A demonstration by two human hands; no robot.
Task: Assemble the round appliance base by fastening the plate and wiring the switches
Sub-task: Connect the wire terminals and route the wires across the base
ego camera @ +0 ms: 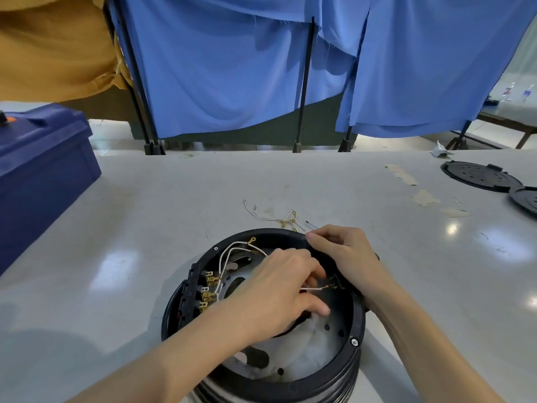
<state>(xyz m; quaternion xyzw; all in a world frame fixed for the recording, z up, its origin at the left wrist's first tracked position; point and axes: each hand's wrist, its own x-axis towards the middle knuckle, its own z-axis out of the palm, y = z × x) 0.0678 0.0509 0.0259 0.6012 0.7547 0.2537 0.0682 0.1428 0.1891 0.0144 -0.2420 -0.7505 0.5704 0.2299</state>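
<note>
At the table's near edge sits the round base (325, 373), its switch block (191, 289) at nine o'clock bristling with brass terminals. The left hand (276, 292) reaches across the plate (308, 350), fingers curled, pinching a white wire (312, 289) toward the small switch (337, 282) at three o'clock. The right hand (345, 254) clasps the rim at two o'clock, probably bracing against the push.

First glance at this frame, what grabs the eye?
Two hands work inside the round black base at bottom centre: the left hand pinches a white wire, the right hand grips its rim. Blue curtains fill the top; loose wires lie on the table just beyond.
</note>
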